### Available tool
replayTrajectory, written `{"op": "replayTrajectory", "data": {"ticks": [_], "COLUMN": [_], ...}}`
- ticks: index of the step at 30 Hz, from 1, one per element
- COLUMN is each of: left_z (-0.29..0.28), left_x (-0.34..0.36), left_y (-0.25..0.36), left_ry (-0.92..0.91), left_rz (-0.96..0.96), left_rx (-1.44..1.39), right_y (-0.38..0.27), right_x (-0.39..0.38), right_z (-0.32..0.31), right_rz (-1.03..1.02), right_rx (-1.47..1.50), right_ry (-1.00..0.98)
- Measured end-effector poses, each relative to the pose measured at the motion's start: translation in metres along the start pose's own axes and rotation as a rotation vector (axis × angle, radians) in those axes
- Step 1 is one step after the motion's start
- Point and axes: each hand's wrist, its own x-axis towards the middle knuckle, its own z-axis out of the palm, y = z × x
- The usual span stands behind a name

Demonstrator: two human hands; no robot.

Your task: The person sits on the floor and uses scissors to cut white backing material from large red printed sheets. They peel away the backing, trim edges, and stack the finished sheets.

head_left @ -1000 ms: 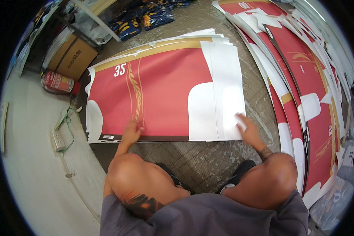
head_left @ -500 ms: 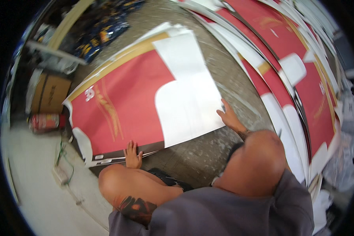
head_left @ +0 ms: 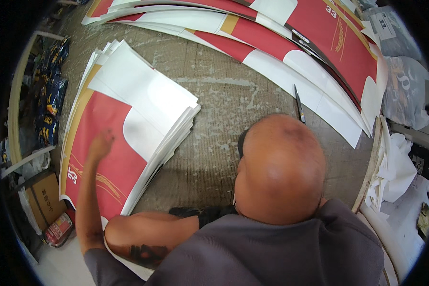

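Note:
A stack of large printed sheets (head_left: 112, 114), red with white and gold areas, lies on the worn brown surface at my left. Its right edge shows several layers fanned slightly apart. Over the red part of the top sheet is my left hand (head_left: 101, 144), fingers apart and a little blurred, holding nothing. Whether it touches the sheet I cannot tell. My right hand is out of sight; my bent right knee (head_left: 281, 167) fills the middle right.
More long red and white sheets (head_left: 267, 40) overlap across the far side and right. A slim dark pointed tool (head_left: 298, 103) lies by their near edge. At left are a cardboard box (head_left: 44, 200), a red canister (head_left: 59, 229) and dark blue packets (head_left: 52, 95). Clear plastic bags (head_left: 405, 90) sit far right.
The view has turned, and the stack appears further left. My left hand has moved from the stack's near edge to over its red area. My right hand has left the white corner and the picture.

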Motion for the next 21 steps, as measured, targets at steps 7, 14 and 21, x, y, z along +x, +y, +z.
{"op": "replayTrajectory", "data": {"ticks": [7,14,21], "left_z": [0.01,0.108,0.129], "left_x": [0.088,0.158,0.166], "left_y": [0.182,0.321,0.342], "left_ry": [0.104,0.078,-0.006], "left_rz": [0.468,0.378,0.173], "left_rx": [-0.077,-0.218,-0.18], "right_y": [0.021,0.009,-0.142], "right_x": [0.009,0.112,0.368], "right_z": [-0.034,-0.15,-0.253], "right_rz": [0.15,0.125,-0.287], "right_rx": [-0.039,-0.27,-0.063], "right_ry": [0.207,0.621,0.786]}}
